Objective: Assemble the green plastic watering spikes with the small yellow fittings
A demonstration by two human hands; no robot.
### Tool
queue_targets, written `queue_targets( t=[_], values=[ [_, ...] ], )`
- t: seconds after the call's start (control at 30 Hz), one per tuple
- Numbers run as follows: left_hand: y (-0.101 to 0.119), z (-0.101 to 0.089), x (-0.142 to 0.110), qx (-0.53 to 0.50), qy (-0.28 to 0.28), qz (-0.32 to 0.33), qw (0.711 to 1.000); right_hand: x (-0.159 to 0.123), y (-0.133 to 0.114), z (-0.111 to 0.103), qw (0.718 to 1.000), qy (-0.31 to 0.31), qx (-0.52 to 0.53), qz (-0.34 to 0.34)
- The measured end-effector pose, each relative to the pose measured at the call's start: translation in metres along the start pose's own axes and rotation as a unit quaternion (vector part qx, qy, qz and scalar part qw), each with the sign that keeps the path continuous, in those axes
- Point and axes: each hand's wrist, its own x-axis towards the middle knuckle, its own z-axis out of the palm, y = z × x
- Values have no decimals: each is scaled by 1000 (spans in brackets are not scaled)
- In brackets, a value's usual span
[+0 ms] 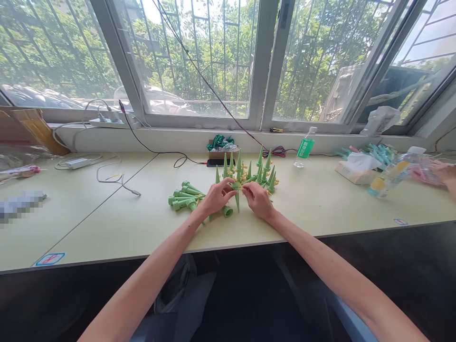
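Note:
My left hand (218, 195) is closed around the top of a green watering spike (237, 203), whose tip points down just above the table (306, 213). Close against its right side, the fingertips of my right hand (259, 201) pinch a small yellow part at the spike. Behind both hands stands a cluster of green watering spikes (268, 161), points up, with yellow pieces low on them. More green spikes (183, 195) lie in a pile left of my left hand. One spike's open threaded cap (228, 212) faces me beneath that hand.
Behind the cluster are a phone (213, 163) on a cable and a small box (216, 155) holding green plastic. A water bottle (304, 151), a tissue pack (357, 168) and a larger tilted bottle (391, 175) stand rightward. Another person's hand (444, 171) shows far right.

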Motion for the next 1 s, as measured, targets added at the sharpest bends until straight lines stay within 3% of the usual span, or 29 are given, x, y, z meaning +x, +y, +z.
queue_targets(
  t=[0.3, 0.83, 1.0],
  values=[
    [-4, 0, 0, -35, 8, -21, 999, 0, 0, 0, 999, -23, 12, -33],
    [-2, -1, -2, -55, -16, 7, 998, 0, 3, 0, 1000, -14, 6, -10],
    [-1, 1, -3, -37, -41, 13, 998, -1, 4, -1, 998, -39, -36, 20]
  ],
)
